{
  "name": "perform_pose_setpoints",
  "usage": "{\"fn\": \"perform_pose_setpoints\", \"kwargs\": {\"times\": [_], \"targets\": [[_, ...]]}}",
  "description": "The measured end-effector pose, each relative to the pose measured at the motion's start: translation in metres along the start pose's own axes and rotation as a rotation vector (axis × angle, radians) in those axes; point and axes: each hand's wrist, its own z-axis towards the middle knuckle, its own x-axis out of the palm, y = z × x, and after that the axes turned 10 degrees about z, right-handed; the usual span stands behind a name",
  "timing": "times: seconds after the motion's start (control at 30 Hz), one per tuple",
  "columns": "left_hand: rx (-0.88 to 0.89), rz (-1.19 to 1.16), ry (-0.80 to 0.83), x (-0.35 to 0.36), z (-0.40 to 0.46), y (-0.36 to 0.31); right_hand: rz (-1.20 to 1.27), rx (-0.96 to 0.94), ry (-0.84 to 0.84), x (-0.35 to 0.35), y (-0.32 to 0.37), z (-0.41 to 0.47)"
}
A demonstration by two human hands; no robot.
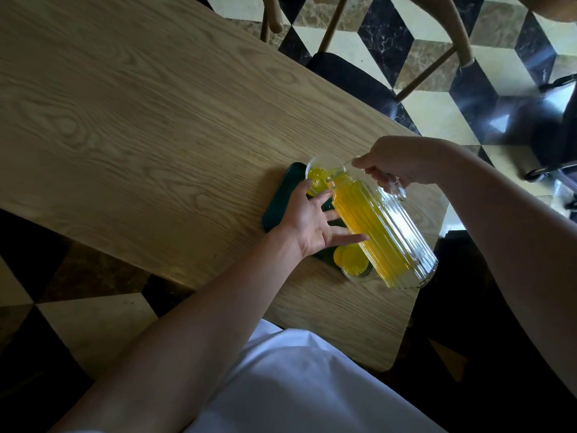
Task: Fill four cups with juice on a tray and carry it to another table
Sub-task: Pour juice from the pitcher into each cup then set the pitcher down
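A ribbed glass pitcher (pixel 382 235) of yellow juice is tilted, its spout over a clear cup (pixel 320 173) at the far end of a dark green tray (pixel 282 198). Juice is in that cup. My right hand (pixel 396 160) grips the pitcher's handle. My left hand (pixel 307 220) lies over the tray with thumb and forefinger against the cup and the other fingers spread. Near the tray's close end, two cups (pixel 354 264) hold juice, partly hidden behind the pitcher. Other cups are hidden by my hand and the pitcher.
The tray sits near the right corner of a light wooden table (pixel 140 120). Wooden chairs (pixel 359 76) with dark seats stand beyond the table's far edge on a checkered floor (pixel 437 114). A dark wheeled base (pixel 555 151) is at the right.
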Motion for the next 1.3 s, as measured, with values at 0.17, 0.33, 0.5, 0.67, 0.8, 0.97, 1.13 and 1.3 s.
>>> {"fn": "perform_pose_setpoints", "kwargs": {"times": [0.17,0.33,0.5,0.67,0.8,0.97,1.13,1.3], "targets": [[-0.002,-0.005,-0.015,0.0015,0.0000,0.0008,0.001,0.002,0.007,-0.0003,-0.0005,0.0001],[-0.003,-0.007,-0.019,0.0027,-0.0013,0.0015,0.009,0.019,0.012,0.0003,-0.0003,0.0031],[-0.002,-0.004,-0.027,0.0029,0.0001,0.0002,0.031,0.020,0.016,0.0000,0.0001,0.0049],[-0.005,-0.010,-0.013,0.0015,0.0013,-0.0008,0.017,0.014,0.023,-0.0016,0.0018,0.0047],[-0.004,-0.019,-0.026,0.0038,0.0004,-0.0021,0.010,0.005,0.024,-0.0015,0.0030,0.0023],[-0.008,-0.025,-0.029,0.0051,-0.0002,-0.0005,0.023,0.021,0.026,-0.0013,0.0024,0.0011],[-0.009,-0.019,-0.037,0.0067,-0.0013,0.0015,0.016,0.031,0.025,-0.0003,0.0016,-0.0021],[-0.006,-0.002,-0.049,0.0076,-0.0017,0.0021,0.032,0.019,0.006,0.0002,-0.0024,-0.0037]]}}
